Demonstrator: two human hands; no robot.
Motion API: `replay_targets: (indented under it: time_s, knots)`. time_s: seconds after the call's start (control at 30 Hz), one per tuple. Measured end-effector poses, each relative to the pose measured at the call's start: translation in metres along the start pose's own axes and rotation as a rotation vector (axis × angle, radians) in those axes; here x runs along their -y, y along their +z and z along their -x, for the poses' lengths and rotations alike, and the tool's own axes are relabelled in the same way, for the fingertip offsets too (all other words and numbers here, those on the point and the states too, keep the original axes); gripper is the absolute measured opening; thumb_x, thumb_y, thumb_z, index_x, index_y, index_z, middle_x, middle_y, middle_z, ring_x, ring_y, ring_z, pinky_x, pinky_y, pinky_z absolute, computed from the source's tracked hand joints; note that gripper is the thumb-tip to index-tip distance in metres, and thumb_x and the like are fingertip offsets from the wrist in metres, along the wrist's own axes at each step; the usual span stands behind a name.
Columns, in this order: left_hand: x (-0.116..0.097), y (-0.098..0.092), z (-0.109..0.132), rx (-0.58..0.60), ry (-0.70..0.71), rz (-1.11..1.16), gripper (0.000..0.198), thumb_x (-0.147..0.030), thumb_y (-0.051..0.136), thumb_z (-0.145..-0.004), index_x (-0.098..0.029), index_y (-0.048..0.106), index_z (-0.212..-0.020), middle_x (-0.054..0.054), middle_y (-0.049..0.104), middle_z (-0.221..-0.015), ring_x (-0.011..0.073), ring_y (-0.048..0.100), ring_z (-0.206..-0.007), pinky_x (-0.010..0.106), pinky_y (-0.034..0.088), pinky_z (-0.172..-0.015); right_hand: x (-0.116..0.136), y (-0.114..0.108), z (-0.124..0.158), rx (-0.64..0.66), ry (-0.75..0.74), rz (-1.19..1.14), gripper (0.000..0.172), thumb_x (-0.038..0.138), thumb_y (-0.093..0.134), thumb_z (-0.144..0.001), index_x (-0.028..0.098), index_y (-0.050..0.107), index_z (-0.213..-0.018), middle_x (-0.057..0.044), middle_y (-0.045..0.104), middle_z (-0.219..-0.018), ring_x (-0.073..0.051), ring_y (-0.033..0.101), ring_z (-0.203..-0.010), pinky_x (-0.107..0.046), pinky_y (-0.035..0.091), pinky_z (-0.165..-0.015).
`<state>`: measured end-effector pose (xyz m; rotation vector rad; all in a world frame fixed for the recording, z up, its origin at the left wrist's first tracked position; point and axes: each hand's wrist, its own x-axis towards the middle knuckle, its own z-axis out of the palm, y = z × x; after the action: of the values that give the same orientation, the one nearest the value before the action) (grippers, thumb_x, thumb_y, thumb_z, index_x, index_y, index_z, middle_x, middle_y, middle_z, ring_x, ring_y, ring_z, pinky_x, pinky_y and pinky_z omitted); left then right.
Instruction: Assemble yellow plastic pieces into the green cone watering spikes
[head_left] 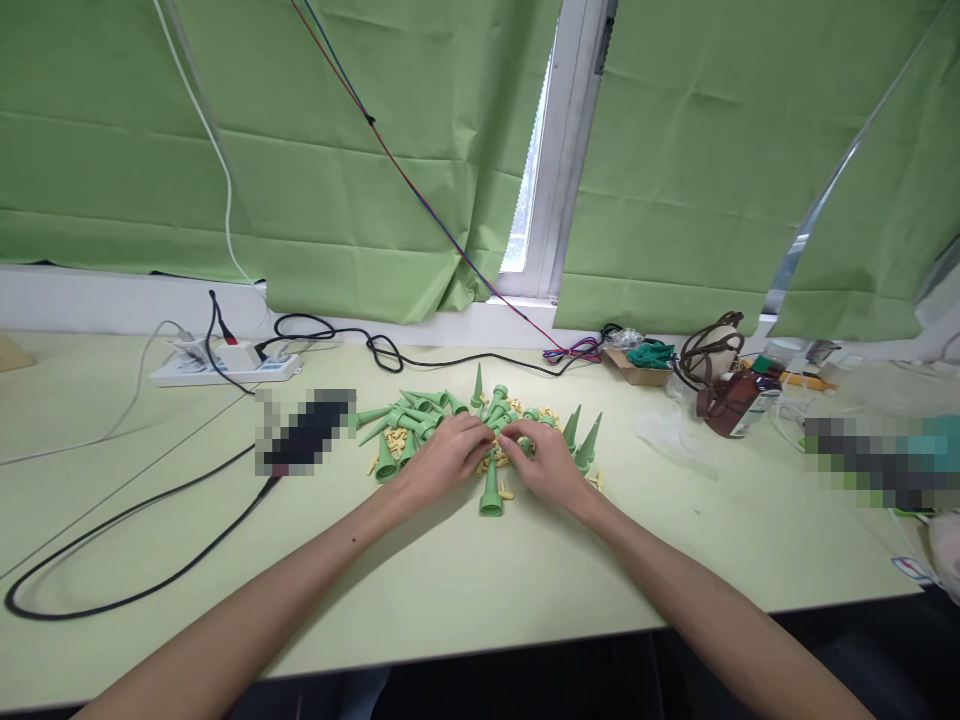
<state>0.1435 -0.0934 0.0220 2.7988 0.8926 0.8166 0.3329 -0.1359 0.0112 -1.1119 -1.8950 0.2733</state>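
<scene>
A heap of green plastic cone spikes (420, 415) lies on the pale green table (465, 580), mixed with small yellow pieces (395, 437). My left hand (444, 455) and my right hand (544, 460) meet over the heap with fingers curled and pinched together. Between their fingertips they grip a green cone piece (497, 432). One green spike (491, 488) lies just in front of the hands, pointing away from me. Two more spikes (586, 440) stand to the right of my right hand.
A white power strip (225, 368) with plugs sits at the back left, and black cables (150, 560) trail across the table. A brown bottle (739, 402), a small cardboard box (637, 365) and plastic wrap (675, 435) lie at the right. Green curtains (300, 150) hang behind.
</scene>
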Motion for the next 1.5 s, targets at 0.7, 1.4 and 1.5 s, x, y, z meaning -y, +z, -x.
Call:
replay_targets:
  time_s: [0.7,1.4,1.5]
  knots:
    - [0.001,-0.002,-0.001,-0.011,0.051,-0.085,0.022,-0.021,0.045,-0.098,-0.016,0.066,-0.091,0.007,0.064,-0.085,0.0212,0.057,-0.082,0.035,0.045,-0.076,-0.003,0.0,0.0,-0.003,-0.007,0.03,0.013,0.024,0.055,-0.095,0.019,0.065,-0.088,-0.004,0.071,-0.084,-0.018,0.064,-0.076,-0.031,0.049,-0.072]
    - [-0.029,-0.003,0.008,0.21,0.081,-0.234,0.041,-0.053,0.044,-0.096,-0.018,0.066,-0.09,0.003,0.064,-0.069,0.0165,0.056,-0.054,0.029,0.022,-0.051,-0.003,-0.001,-0.003,-0.261,0.027,-0.036,0.015,0.026,0.055,-0.091,0.018,0.067,-0.089,-0.007,0.071,-0.082,-0.019,0.066,-0.072,-0.03,0.055,-0.066]
    - [-0.029,-0.001,0.01,0.256,0.058,-0.254,0.042,-0.054,0.046,-0.095,-0.019,0.067,-0.091,0.003,0.065,-0.065,0.0189,0.058,-0.055,0.029,0.023,-0.052,-0.003,-0.001,-0.003,-0.265,0.024,-0.037,0.015,0.025,0.055,-0.09,0.018,0.067,-0.088,-0.007,0.071,-0.082,-0.019,0.066,-0.073,-0.03,0.055,-0.065]
